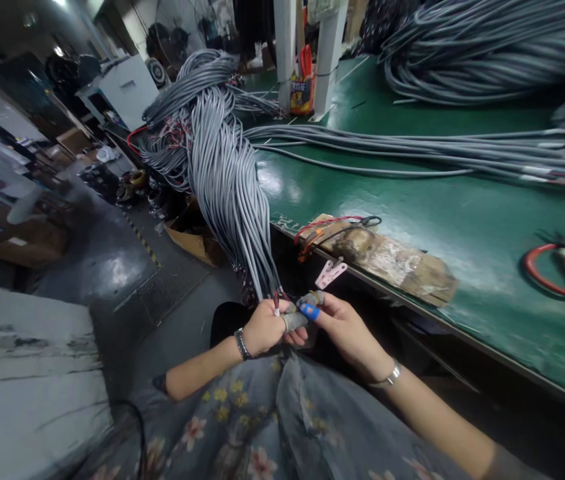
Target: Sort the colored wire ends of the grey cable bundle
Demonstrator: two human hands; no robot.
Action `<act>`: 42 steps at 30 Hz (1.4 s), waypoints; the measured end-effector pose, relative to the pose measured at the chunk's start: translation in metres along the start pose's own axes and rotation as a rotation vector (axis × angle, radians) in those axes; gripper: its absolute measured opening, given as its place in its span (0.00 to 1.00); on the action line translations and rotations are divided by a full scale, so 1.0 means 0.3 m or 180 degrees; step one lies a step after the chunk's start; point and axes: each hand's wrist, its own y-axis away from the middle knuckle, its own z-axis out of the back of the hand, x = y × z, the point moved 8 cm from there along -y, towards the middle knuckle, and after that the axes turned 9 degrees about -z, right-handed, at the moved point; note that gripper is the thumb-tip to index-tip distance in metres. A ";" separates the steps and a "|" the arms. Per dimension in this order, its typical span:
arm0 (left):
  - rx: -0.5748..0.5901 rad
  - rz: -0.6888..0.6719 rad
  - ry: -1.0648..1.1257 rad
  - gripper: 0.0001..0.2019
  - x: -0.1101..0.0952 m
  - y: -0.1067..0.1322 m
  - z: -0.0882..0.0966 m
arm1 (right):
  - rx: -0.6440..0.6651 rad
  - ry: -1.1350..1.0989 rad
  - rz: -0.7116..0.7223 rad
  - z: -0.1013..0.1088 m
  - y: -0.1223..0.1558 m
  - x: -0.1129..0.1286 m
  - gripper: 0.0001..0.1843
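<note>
A thick bundle of grey cables [232,173] hangs over the bench edge and narrows down toward my hands. My left hand [265,328] is closed around a cable end, where dark red wires [276,300] and a small white piece stick out above the fist. Worn grey covers wrap some fingers. Close against it, my right hand [345,330] is in a pinch, with a blue finger cover [309,311] on the thumb. What lies between its fingertips is hidden. A pale pink clip-like piece [331,273] sits at the bench edge just above my right hand.
On the green bench [502,247], a taped cardboard piece [397,263] lies along the front edge. Behind it run long grey cables [387,150] and a large cable coil [492,53]. A red-handled tool [537,267] lies right. An open carton [192,237] stands on the floor.
</note>
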 end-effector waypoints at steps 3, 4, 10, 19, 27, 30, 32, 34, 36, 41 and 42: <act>-0.0039 -0.0066 0.0022 0.23 -0.002 0.001 0.002 | -0.0202 -0.0262 -0.0063 0.009 0.006 -0.018 0.24; -0.0061 -0.0103 0.0039 0.24 -0.004 0.001 0.002 | -0.0266 -0.0327 -0.0068 0.011 0.011 -0.024 0.25; -0.0258 -0.0209 0.0135 0.26 -0.005 -0.001 0.012 | -0.0423 -0.0581 -0.0089 0.015 0.024 -0.047 0.24; -0.0036 -0.0101 -0.0118 0.24 -0.011 0.000 0.001 | -0.0352 -0.0532 -0.0079 0.012 0.019 -0.046 0.23; -0.0057 -0.0048 -0.0112 0.21 -0.008 -0.002 0.000 | -0.0408 -0.0585 -0.0229 0.010 0.012 -0.058 0.25; -0.0177 -0.0053 0.0068 0.21 -0.006 -0.004 0.008 | -0.0485 -0.0700 -0.0157 0.020 0.020 -0.052 0.24; -0.0247 -0.0035 0.0137 0.21 -0.008 -0.004 0.011 | -0.0515 -0.0736 -0.0061 0.024 0.027 -0.042 0.23; -0.0336 -0.0014 0.0179 0.21 -0.011 -0.004 0.015 | -0.0506 -0.0756 0.0003 0.024 0.030 -0.035 0.22; -0.0414 -0.0025 0.0210 0.21 -0.015 -0.005 0.018 | -0.0504 -0.0773 0.0058 0.025 0.030 -0.031 0.21; -0.0544 -0.0119 0.0248 0.18 -0.024 -0.005 0.032 | -0.0806 -0.1013 0.0150 0.073 0.020 -0.035 0.20; -0.0575 -0.0120 0.0251 0.18 -0.026 -0.003 0.037 | -0.0856 -0.1090 0.0143 0.085 0.019 -0.035 0.20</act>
